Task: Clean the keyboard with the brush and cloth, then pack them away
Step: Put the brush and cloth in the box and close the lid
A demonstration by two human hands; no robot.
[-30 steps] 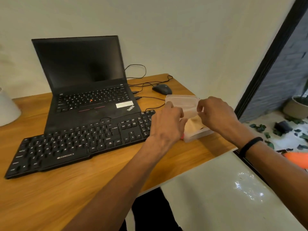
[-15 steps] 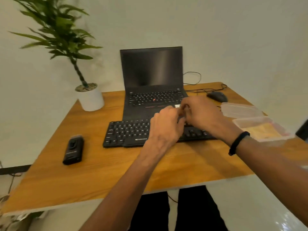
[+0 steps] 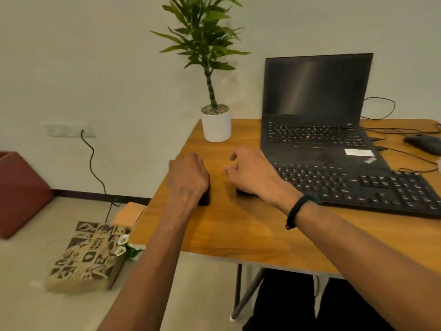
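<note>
Head view: keyboard lies under right hand.

I see the long black plastic keyboard lying flat on the wooden desk, just before the open laptop.

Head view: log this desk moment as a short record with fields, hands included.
left hand: left hand lies over a small black device on the table; its grip cannot be made out
right hand: right hand at the left end of the keyboard, fingers loosely curled, nothing seen in them
laptop: laptop open behind the keyboard, screen dark
plant: potted plant at the table's back left corner
mouse: mouse at the right edge
brush and cloth: not in view
</note>
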